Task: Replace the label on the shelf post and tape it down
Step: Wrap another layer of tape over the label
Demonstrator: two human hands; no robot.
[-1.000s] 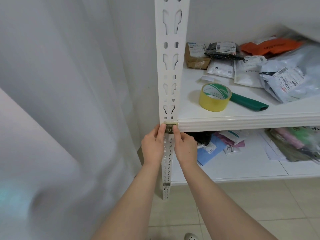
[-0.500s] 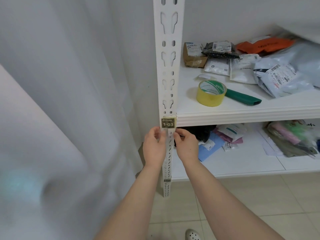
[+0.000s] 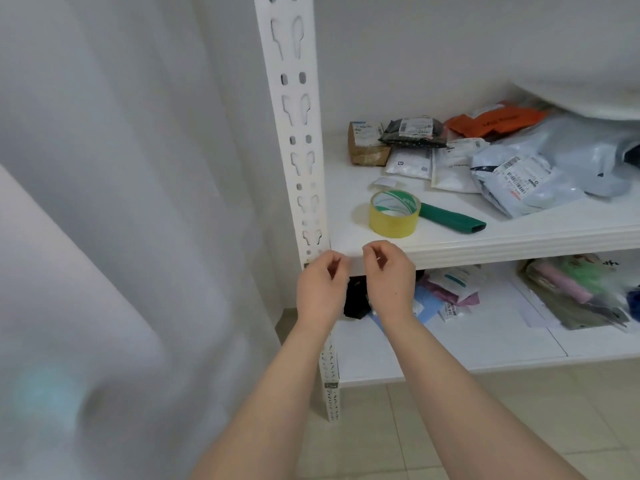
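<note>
The white slotted shelf post (image 3: 294, 133) runs down the middle of the view. My left hand (image 3: 322, 289) is in front of the post at the level of the shelf edge and hides the dark label; only a sliver of the label (image 3: 306, 265) shows at the post's left side. Just to the right, my right hand (image 3: 389, 282) hovers before the shelf edge (image 3: 519, 244). Both hands are blurred, their fingers loosely curled, and I see nothing held in them. A yellow tape roll (image 3: 393, 218) lies on the shelf just above my right hand.
A green-handled tool (image 3: 450, 218) lies beside the tape roll. Several parcels and mail bags (image 3: 512, 174) crowd the shelf's back right. More packets (image 3: 450, 289) lie on the lower shelf. A white curtain (image 3: 121, 202) hangs on the left. A second small label (image 3: 330, 385) sits low on the post.
Both hands have let go of the post and shifted up and to the right, in front of the shelf edge. The label that showed half a second ago is now covered by my left hand.
</note>
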